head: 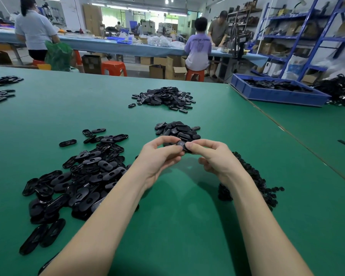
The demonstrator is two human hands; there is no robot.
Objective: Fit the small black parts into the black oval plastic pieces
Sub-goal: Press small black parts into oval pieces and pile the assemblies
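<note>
Both my hands meet over the middle of the green table and pinch one black oval piece between them. My left hand grips its left end with thumb and curled fingers. My right hand pinches its right end. A small black part on it cannot be made out. A large heap of loose oval pieces lies to the left. A heap of small black parts lies to the right, partly behind my right forearm. Just beyond my hands sits a smaller pile of ovals.
Another pile of black pieces lies farther back, and more lie at the far left edge. A blue bin of black parts stands at the back right on the adjoining table. Several people work at a long bench behind.
</note>
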